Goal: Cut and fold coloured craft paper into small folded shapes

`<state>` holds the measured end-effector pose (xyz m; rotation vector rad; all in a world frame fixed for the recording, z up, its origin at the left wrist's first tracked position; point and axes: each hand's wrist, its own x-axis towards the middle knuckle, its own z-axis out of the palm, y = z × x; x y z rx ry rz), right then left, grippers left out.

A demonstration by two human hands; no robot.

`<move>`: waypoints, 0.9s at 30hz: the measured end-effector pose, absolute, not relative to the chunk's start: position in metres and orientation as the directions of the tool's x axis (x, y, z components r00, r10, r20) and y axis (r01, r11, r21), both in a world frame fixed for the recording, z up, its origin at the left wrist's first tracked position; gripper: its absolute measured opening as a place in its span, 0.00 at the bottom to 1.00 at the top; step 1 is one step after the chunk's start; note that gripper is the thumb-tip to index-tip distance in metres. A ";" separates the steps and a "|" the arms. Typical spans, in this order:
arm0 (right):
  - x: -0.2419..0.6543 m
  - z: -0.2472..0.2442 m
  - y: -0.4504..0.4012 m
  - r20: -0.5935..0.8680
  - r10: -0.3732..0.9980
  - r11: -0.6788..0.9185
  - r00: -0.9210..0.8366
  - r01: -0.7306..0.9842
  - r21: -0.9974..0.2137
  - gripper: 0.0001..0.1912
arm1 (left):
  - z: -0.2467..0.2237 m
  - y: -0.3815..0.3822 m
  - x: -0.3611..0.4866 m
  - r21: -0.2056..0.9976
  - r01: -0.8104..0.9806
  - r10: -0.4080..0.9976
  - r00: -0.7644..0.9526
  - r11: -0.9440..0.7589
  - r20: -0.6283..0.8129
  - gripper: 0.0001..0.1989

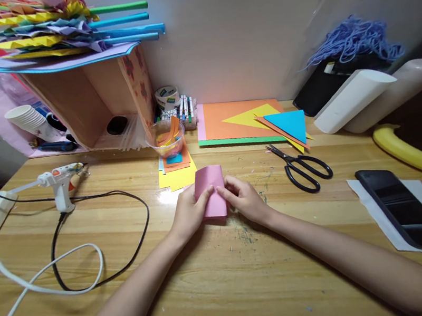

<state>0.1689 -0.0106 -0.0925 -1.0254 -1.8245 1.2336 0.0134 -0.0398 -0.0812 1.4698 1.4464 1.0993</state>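
Observation:
A folded sheet of pink paper (213,200) is held between my two hands over the middle of the wooden table. My left hand (191,208) grips its left side, with the thumb lying across the front. On the right edge, my right hand (243,195) pinches the paper between thumb and fingers. The fingers behind the paper are hidden. Just beyond it lie small yellow and orange paper pieces (182,176), partly under a clear plastic bowl (155,144) of paper strips. Black-handled scissors (300,168) rest open to the right of my hands.
A white glue gun (60,184) stands at left, its cables looping across the table (199,288). Coloured sheets (213,120) and paper triangles (288,124) lie at the back. A phone (407,207) and a banana (405,148) are at right. A cardboard box (140,89) stands back left.

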 end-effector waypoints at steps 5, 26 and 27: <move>0.167 -0.092 -0.008 0.068 0.911 0.096 -0.407 0.049 -0.994 0.13 | -0.082 -0.042 0.015 0.948 0.314 0.999 0.001 -0.043 0.045 0.15; 0.169 -0.093 -0.004 0.019 0.939 0.009 -0.342 -0.030 -1.000 0.13 | -0.079 -0.038 0.013 0.979 0.134 0.984 -0.110 0.151 -0.137 0.18; 0.169 -0.094 -0.003 0.017 0.940 0.007 -0.340 -0.031 -0.999 0.13 | -0.080 -0.038 0.013 0.978 0.137 0.984 -0.114 0.154 -0.139 0.18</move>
